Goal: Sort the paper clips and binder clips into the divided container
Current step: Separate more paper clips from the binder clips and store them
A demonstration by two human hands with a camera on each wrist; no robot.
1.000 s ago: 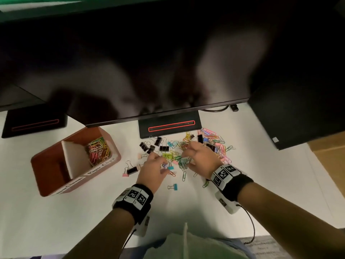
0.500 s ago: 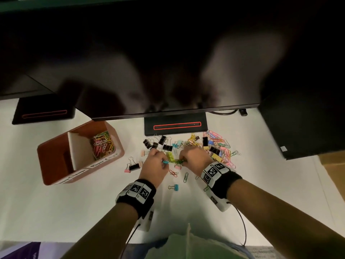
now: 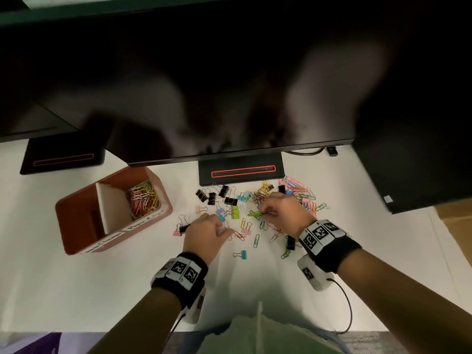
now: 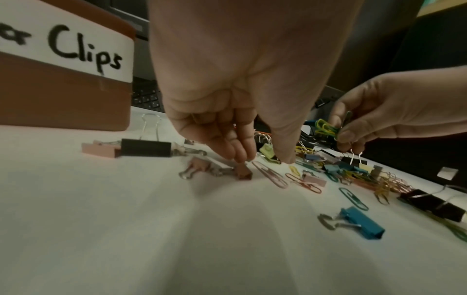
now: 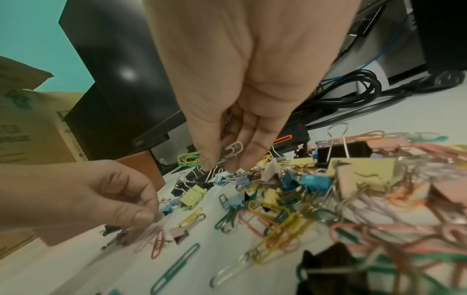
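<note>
Now the right hand [image 3: 283, 210] reaches forward, palm down, its grip pinched on a small bunch of paper clips [image 5: 202, 158]: yellow and green ones stick out to its left, a silver one [image 5: 233, 149] sits between thumb and fingers. Under and to the right of that grip lies the mixed pile [image 3: 293, 195] of coloured paper clips and binder clips.

To its left, the left hand [image 3: 207, 232] points fingers down at the table [image 3: 76, 290]. Its thumb and fingers are drawn close together at the tips, just above a pink paper clip [image 4: 269, 173] and a pink binder clip [image 4: 242, 172]; whether they hold anything I cannot tell. A blue binder clip [image 3: 241, 254] lies nearer the body.

Further left stands the brown container [image 3: 76, 241], split by a white divider [image 3: 112, 208]; paper clips fill its far compartment [image 3: 141, 198]. Beyond the hands stand a dark monitor [image 3: 229, 98] and its base [image 3: 241, 171].
</note>
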